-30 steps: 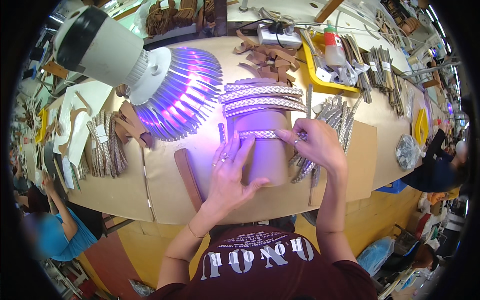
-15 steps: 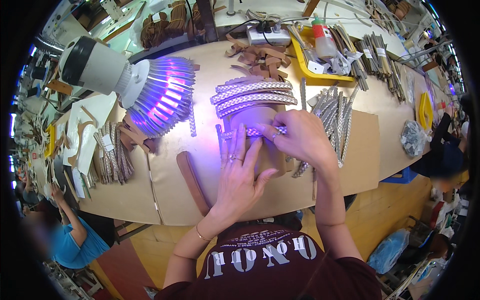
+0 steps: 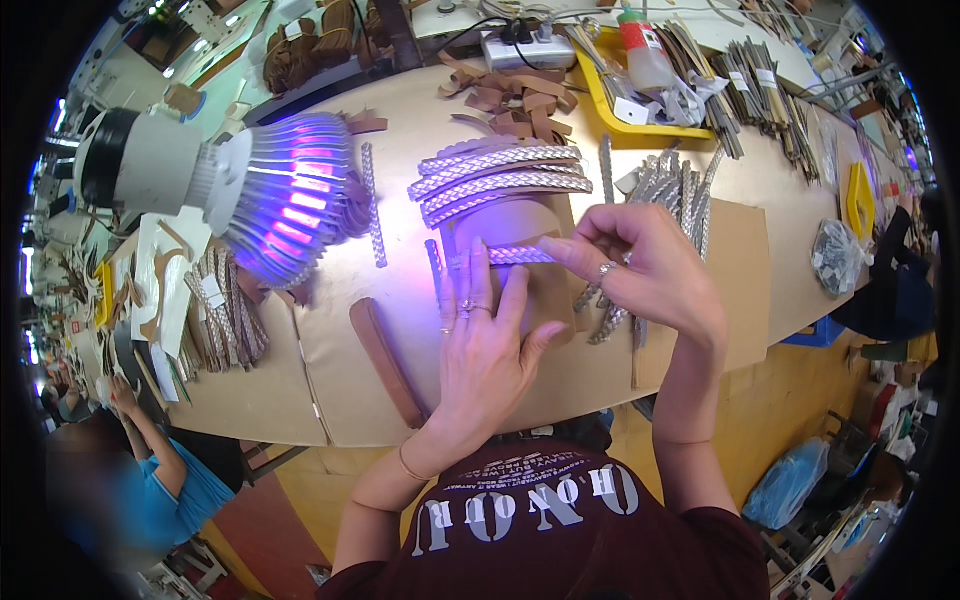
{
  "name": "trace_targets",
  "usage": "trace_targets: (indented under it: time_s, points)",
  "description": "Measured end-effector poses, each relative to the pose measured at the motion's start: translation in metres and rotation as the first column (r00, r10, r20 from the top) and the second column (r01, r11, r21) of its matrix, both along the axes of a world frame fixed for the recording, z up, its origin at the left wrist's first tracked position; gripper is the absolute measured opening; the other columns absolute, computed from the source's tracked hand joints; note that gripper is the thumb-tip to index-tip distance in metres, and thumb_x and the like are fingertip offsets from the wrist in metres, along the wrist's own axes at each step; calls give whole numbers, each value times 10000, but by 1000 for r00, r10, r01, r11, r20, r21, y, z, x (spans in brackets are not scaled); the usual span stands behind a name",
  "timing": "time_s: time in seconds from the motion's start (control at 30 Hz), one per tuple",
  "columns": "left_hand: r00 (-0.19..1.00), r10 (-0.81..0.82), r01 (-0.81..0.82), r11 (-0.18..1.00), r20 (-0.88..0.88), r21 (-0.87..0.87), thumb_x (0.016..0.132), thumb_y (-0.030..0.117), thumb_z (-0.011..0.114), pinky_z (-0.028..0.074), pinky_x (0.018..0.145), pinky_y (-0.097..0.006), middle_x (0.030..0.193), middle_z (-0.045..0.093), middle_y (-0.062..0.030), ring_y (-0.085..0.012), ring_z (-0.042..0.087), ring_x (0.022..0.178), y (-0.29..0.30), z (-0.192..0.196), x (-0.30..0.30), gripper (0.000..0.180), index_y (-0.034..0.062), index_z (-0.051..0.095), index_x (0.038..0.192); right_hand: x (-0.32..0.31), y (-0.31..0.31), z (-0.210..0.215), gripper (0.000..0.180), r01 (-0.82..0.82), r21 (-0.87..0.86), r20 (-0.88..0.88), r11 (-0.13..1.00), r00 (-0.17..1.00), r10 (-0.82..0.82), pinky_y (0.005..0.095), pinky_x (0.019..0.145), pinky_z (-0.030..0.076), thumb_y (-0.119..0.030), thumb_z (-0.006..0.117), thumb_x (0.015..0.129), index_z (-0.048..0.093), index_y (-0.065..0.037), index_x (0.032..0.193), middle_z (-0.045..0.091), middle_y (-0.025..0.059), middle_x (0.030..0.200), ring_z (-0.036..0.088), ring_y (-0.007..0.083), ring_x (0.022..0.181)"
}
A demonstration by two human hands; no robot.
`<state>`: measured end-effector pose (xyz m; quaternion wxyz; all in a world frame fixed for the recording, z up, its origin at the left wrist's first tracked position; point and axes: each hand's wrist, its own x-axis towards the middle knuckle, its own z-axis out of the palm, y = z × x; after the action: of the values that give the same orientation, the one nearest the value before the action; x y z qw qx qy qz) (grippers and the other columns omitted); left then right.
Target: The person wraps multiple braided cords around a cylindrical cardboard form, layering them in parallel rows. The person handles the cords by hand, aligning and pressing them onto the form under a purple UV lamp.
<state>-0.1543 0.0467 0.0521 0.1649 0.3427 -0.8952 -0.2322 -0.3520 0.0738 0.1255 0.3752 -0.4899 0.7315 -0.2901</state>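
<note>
My left forearm (image 3: 378,510) slants up and inward to a nearly straight wrist, and my left hand (image 3: 485,350) lies palm down, its fingers (image 3: 513,293) stretched forward and slightly spread, the thumb angled out to the right. My right forearm (image 3: 690,400) rises more steeply, the wrist bending inward so my right hand (image 3: 645,265) points left, fingers curled and thumb extended toward my left fingertips.

A finned lamp (image 3: 292,195) that glowed violet over the left of the bench (image 3: 265,405), brown scraps (image 3: 515,103) that lay heaped near a white power strip (image 3: 553,50), a red-labelled bottle (image 3: 648,62) that rested in a yellow tray (image 3: 655,131), a blue plastic bag (image 3: 788,485) that bulged at lower right
</note>
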Motion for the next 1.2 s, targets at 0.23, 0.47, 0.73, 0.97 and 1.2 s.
trace_targets:
  time_s: [0.23,0.47,0.73,0.97,1.2]
  points:
    - [1000,12,-12,1000,28,-4,885,421,673,248,1148,-554,1548,246,-307,-466,366,1371,0,6,-3,668,-11,488,1359,-6,4,-7,254,1,-98,73,995,997,6,231,489,333,-221,762,874,689,17,823,543,-30,600,424,23,543]
    - [999,17,-18,999,43,30,873,390,702,244,1146,-556,1537,275,-311,-461,391,1357,0,9,-3,668,-8,487,1364,-19,15,-39,251,142,66,151,988,977,-150,236,554,387,-229,741,895,685,6,833,580,-36,671,472,23,629]
    - [996,-6,4,1000,84,26,868,478,676,274,1128,-563,1486,305,-370,-511,367,1349,-2,12,-4,722,0,496,1377,-21,15,-70,349,154,-30,193,988,970,-145,303,511,401,-316,730,887,709,31,847,558,46,560,467,107,517]
    - [988,2,-6,1000,152,21,860,480,685,279,1127,-562,1483,303,-379,-511,355,1359,-1,17,-7,727,-6,500,1368,-20,16,-77,298,128,87,261,988,954,-147,253,582,425,-274,725,912,694,20,867,632,-4,705,522,47,657]
    - [985,-12,8,1000,171,27,850,459,707,284,1120,-568,1489,291,-380,-520,350,1360,-2,19,-8,734,-23,485,1357,-17,19,-87,295,135,65,292,989,945,-148,255,584,429,-268,722,916,690,21,870,629,-1,717,516,54,656]
